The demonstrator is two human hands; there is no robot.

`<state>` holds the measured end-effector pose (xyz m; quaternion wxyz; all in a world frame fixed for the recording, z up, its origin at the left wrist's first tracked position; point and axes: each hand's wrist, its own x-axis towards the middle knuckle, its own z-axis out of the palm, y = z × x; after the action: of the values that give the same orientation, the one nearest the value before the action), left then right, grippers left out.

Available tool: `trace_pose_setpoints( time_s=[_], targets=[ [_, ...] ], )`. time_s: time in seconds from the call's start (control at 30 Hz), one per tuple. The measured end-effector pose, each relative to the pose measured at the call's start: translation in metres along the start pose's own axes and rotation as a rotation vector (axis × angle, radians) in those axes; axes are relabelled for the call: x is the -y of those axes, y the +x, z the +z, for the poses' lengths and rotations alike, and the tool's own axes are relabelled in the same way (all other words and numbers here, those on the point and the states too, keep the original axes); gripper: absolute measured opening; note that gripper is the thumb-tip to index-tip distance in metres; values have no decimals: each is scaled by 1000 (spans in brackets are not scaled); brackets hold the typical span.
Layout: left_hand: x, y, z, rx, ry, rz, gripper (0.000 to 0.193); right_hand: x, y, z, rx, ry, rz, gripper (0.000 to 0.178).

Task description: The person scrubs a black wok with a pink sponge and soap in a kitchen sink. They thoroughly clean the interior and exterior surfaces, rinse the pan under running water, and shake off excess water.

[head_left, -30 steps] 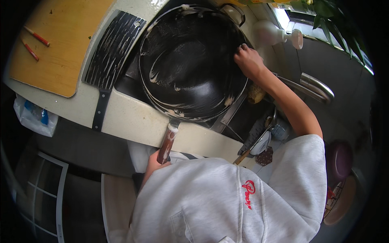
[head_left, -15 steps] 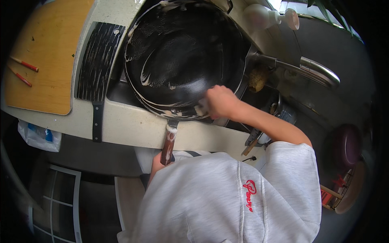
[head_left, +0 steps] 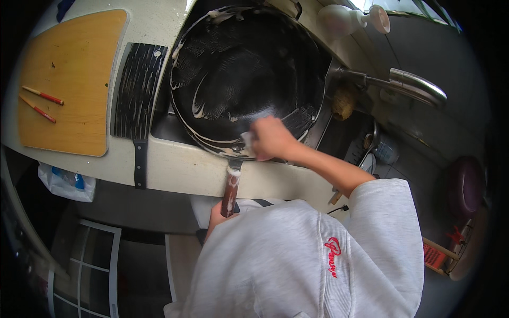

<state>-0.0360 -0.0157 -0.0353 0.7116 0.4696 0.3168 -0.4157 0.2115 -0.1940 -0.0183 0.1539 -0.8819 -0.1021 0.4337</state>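
Observation:
A large black wok point(head_left: 249, 69) lies over the sink, streaked with whitish suds along its wall and rim. Its brown handle point(head_left: 231, 188) points toward me and has foam near the top. My left hand point(head_left: 216, 216) is closed round the lower end of that handle; most of its fingers are hidden behind it and my sleeve. Inside the near wall, my right hand point(head_left: 273, 139) is closed on a small pale scrubbing pad or cloth point(head_left: 247, 141), pressed against the black surface. Motion blurs the fingers, and the pad's exact kind cannot be made out.
Left of the wok lies a wet cleaver point(head_left: 137, 90), its handle over the counter edge. Beyond it, a wooden cutting board point(head_left: 74, 79) bears two red-tipped sticks. A metal faucet point(head_left: 416, 87) stands right, near a brown scrubber point(head_left: 343, 103). A plastic bag point(head_left: 63, 183) hangs below the counter.
My right hand has moved left along the wok's near wall with the pale pad. My left hand stays on the handle. The whole view has shifted slightly.

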Motion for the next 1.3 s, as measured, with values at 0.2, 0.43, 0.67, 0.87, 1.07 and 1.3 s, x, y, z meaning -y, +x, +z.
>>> trace_pose_setpoints(
  time_s=[0.2,0.43,0.67,0.87,1.07,1.3],
  targets=[
    [4,0,-2,37,-39,-63,34,-38,-11,-35,146,166,198,10],
    [22,4,-17,29,189,-52,41,4,-18,-24,299,393,-132,32],
    [-2,3,-2,-21,64,-116,32,-1,-21,-30,188,-23,-346,44],
    [0,1,-4,3,116,-91,30,-3,-21,-28,430,85,-297,33],
    [0,3,-3,18,139,-80,33,-4,6,-39,144,232,-411,33],
    [-1,1,1,-14,112,-13,31,18,-7,-10,169,85,-533,39]
  ],
)
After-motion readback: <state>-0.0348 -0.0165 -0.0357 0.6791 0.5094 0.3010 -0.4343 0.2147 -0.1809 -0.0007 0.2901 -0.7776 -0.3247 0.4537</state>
